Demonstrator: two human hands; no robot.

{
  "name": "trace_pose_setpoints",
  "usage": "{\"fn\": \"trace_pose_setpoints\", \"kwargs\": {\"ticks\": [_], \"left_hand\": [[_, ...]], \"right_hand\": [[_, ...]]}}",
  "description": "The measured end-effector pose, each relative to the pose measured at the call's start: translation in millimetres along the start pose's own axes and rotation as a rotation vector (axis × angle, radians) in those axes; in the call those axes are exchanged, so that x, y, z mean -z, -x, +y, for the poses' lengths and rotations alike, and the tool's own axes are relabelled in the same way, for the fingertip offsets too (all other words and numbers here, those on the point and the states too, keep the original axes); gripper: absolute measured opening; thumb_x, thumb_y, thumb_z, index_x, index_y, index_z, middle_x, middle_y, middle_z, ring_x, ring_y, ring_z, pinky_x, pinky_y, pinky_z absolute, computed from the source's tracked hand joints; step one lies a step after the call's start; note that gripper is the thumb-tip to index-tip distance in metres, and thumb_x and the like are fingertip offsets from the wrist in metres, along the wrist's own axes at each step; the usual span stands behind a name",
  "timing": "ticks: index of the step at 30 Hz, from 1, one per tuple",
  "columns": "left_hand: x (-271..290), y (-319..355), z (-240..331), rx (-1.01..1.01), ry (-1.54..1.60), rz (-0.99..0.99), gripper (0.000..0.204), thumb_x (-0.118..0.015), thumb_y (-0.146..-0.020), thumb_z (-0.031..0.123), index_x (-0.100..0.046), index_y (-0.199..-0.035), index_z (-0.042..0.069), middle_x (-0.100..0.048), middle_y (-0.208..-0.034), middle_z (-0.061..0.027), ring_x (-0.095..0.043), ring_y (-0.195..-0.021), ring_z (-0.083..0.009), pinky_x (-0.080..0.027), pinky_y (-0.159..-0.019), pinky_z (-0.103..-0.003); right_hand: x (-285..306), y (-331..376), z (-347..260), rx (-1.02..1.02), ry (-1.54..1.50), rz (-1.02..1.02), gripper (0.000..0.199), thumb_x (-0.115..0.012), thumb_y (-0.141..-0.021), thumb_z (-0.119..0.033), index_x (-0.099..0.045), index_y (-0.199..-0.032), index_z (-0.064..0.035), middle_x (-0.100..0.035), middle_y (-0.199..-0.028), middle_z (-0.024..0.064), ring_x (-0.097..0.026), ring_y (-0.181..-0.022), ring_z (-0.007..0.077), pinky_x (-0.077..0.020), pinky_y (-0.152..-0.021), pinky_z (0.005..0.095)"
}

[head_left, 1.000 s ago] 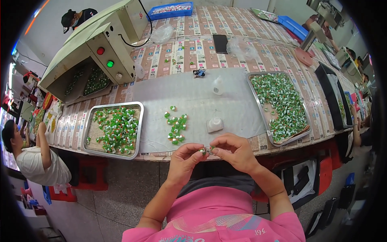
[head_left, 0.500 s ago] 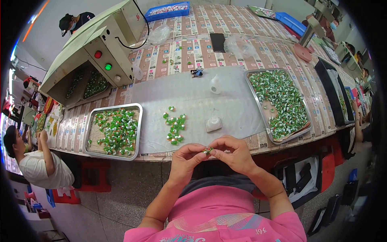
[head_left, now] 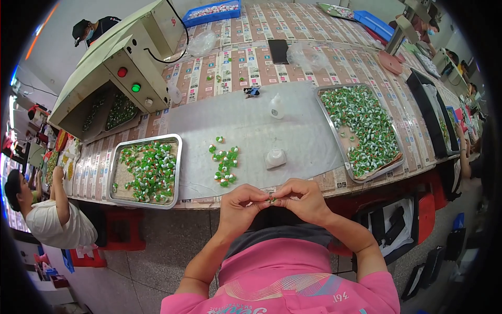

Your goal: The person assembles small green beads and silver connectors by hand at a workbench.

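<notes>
Just off the table's front edge, my left hand (head_left: 241,205) and my right hand (head_left: 302,200) meet fingertip to fingertip. Both pinch one small green-and-white piece (head_left: 272,200), mostly covered by the fingers. Beyond them on a grey mat (head_left: 219,115) lies a loose cluster of round green, white and orange pieces (head_left: 226,165). A metal tray (head_left: 180,162) to the left holds many similar pieces. On the right, a larger metal tray (head_left: 334,131) is filled with small green-and-white pieces. A squat white container (head_left: 275,158) and a white squeeze bottle (head_left: 277,107) stand between.
At the left is a beige machine (head_left: 117,68) with an opening, more green pieces inside. A black flat pad (head_left: 278,52), clear plastic bags (head_left: 306,56) and a blue bin (head_left: 212,13) lie farther back. A co-worker (head_left: 57,217) sits at left. Red stools (head_left: 123,230) stand below the table.
My fingers have closed in more tightly around the small piece, hiding more of it. The whole view has shifted slightly; the trays and the loose cluster stay in place.
</notes>
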State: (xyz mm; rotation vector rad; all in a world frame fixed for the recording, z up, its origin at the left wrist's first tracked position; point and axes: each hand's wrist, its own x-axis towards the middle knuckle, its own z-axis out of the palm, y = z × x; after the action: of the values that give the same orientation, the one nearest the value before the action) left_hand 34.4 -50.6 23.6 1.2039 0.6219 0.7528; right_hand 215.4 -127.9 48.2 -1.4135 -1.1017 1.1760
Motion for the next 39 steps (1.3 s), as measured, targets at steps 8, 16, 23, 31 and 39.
{"fn": "trace_pose_setpoints", "kwargs": {"ticks": [8, 16, 23, 31, 39], "left_hand": [[5.9, -1.2, 4.4, 0.015, -0.012, -0.071, 0.017, -0.07, -0.078, -0.011, -0.07, -0.092, -0.002, -0.066, -0.094, -0.0094, -0.065, -0.088, -0.0164, -0.054, -0.082, -0.027], [4.6, 4.2, 19.4, -0.035, 0.006, -0.104, 0.023, -0.07, -0.08, -0.006, -0.068, -0.102, -0.001, -0.063, -0.104, -0.0097, -0.064, -0.094, -0.0169, -0.053, -0.086, -0.028], [10.3, 10.2, 16.5, -0.1, -0.011, -0.108, 0.022, -0.071, -0.078, -0.008, -0.069, -0.098, -0.002, -0.065, -0.099, -0.01, -0.064, -0.092, -0.0173, -0.053, -0.084, -0.028], [9.4, 4.7, 12.2, -0.113, -0.051, -0.102, 0.02, -0.073, -0.076, -0.008, -0.07, -0.095, -0.001, -0.065, -0.096, -0.0099, -0.064, -0.089, -0.0169, -0.053, -0.081, -0.028], [23.0, -4.2, 32.5, -0.19, -0.375, 0.151, 0.018, -0.068, -0.078, -0.007, -0.062, -0.092, 0.002, -0.06, -0.092, -0.0051, -0.059, -0.081, -0.0124, -0.05, -0.073, -0.024]], "right_hand": [[1.9, 0.6, 2.7, -0.018, -0.134, -0.044, 0.016, -0.074, -0.08, -0.001, -0.07, -0.095, 0.0002, -0.068, -0.092, 0.0084, -0.065, -0.088, 0.0138, -0.0527, -0.08, 0.0263], [-6.4, 6.1, -9.6, 0.184, 0.036, 0.009, 0.018, -0.075, -0.079, -0.002, -0.069, -0.096, -0.0009, -0.068, -0.094, 0.0091, -0.066, -0.084, 0.015, -0.0525, -0.077, 0.0261], [-14.7, 10.7, -5.6, 0.304, 0.137, 0.052, 0.017, -0.075, -0.077, 0.0, -0.069, -0.093, -0.0024, -0.068, -0.088, 0.0083, -0.066, -0.08, 0.016, -0.0523, -0.069, 0.0261], [-10.5, 8.4, -5.2, 0.294, 0.104, 0.031, 0.016, -0.075, -0.076, 0.004, -0.067, -0.089, -0.0017, -0.069, -0.088, 0.0079, -0.065, -0.081, 0.0167, -0.0516, -0.072, 0.0278], [57.9, 3.5, -20.3, 0.452, 0.557, 0.177, 0.018, -0.072, -0.076, 0.0, -0.068, -0.093, -0.0026, -0.068, -0.09, 0.0117, -0.065, -0.082, 0.0268, -0.052, -0.074, 0.0324]]}}
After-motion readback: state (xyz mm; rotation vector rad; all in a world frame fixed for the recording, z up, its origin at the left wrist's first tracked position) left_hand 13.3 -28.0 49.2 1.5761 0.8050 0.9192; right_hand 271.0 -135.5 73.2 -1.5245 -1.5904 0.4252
